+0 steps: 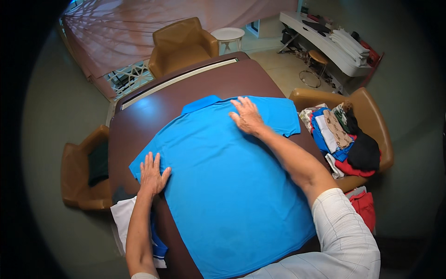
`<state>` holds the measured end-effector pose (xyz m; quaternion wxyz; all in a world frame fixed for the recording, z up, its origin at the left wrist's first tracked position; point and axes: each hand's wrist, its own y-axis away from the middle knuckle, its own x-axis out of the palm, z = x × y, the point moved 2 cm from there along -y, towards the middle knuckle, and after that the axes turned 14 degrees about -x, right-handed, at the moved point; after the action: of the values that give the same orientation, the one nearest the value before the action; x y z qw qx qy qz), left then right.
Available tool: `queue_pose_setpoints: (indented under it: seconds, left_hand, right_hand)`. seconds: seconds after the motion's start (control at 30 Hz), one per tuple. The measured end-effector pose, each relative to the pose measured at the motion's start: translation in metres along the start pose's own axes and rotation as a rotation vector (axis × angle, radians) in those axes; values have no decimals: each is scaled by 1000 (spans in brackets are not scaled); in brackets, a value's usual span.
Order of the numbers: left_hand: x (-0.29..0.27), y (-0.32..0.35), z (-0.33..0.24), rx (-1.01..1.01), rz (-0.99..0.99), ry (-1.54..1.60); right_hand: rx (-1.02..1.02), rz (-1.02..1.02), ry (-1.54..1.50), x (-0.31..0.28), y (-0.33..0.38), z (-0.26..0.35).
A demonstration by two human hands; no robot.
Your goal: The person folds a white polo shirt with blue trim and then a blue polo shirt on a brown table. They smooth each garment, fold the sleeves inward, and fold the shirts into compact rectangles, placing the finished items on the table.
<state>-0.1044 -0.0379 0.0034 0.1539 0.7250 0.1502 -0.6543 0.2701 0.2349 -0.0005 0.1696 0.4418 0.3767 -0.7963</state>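
A bright blue short-sleeved polo shirt (232,186) lies spread over the dark brown table (260,76), its collar toward the far side and its hem toward me. My left hand (152,174) rests flat near the left sleeve, fingers stretched out and thumb apart. Up by the right shoulder, close to the collar, my right hand (246,116) lies on the cloth with its fingers spread. Neither hand grips the fabric. Soft wrinkles run across the upper part of the shirt.
On a tan armchair (378,121) at the right sits a heap of folded clothes (334,130); red cloth (364,207) lies below. White and blue clothing (123,218) is by the table's left edge. Other armchairs stand left and beyond, with a white desk (325,37) at far right.
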Motion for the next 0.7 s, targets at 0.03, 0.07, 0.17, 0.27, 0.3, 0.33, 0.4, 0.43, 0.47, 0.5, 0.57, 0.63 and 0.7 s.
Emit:
queue_pose_setpoints:
  seconds: [0.03, 0.07, 0.17, 0.27, 0.3, 0.33, 0.4, 0.43, 0.47, 0.5, 0.57, 0.63, 0.7]
  left_hand:
    - [6, 1, -14, 99, -79, 8]
    - [11, 10, -35, 185, -153, 13]
    - [8, 42, -148, 457, -146, 147]
    - [23, 84, -238, 695, -88, 203]
    - [26, 95, -256, 739, -63, 233]
    - [36, 100, -266, 742, -44, 211]
    - [43, 102, -267, 717, 5, 233]
    - [46, 103, -267, 701, 30, 243]
    - [46, 101, -268, 705, 22, 245]
    - [46, 102, -268, 707, 25, 246]
    - [44, 105, -268, 708, 25, 252]
    - [44, 104, -268, 707, 18, 267]
    - [42, 104, -271, 712, 8, 281]
  right_hand:
    - [-34, -76, 49, -10, 10, -11]
    - [-105, -202, 93, -24, 19, -14]
    - [136, -70, 100, -55, 51, -58]
    - [370, 281, 125, -72, 65, -70]
    - [382, 294, 156, -74, 69, -72]
    - [394, 310, 187, -74, 71, -73]
    - [397, 303, 230, -70, 75, -74]
    - [386, 282, 248, -69, 75, -76]
    - [374, 260, 265, -66, 75, -80]
    - [358, 249, 283, -63, 78, -83]
    - [321, 227, 324, -58, 82, -89]
    - [297, 207, 306, -57, 86, -96]
    - [268, 162, 286, -65, 88, -103]
